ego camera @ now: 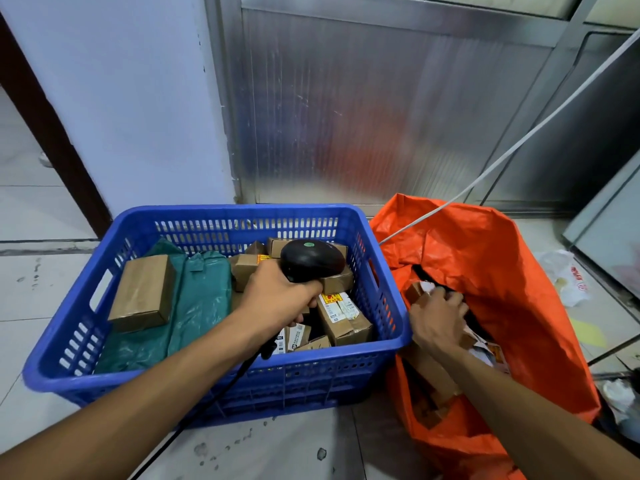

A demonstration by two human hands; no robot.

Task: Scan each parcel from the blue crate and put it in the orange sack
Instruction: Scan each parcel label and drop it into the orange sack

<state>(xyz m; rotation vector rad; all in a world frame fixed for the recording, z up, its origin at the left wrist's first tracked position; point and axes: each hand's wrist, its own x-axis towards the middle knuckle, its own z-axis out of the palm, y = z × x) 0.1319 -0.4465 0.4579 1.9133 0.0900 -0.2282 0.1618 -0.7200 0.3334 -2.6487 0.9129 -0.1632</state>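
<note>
**Scanner over crate, hand in sack**

Left hand [280, 294] gripping a black scanner [311, 259], fingers curled round its handle, held above the parcels in the blue crate [214, 216] on the tiled floor. Inside the crate: a brown box [143, 292] at left lying on a green bag [204, 299], labelled cartons [343, 317] at right. Right hand [438, 320] reaching into the mouth of the orange sack [502, 265] just right of the crate, fingers bent round a small parcel [417, 292] among others there. White cord [519, 140] running far right across the metal panel [381, 116]
</note>
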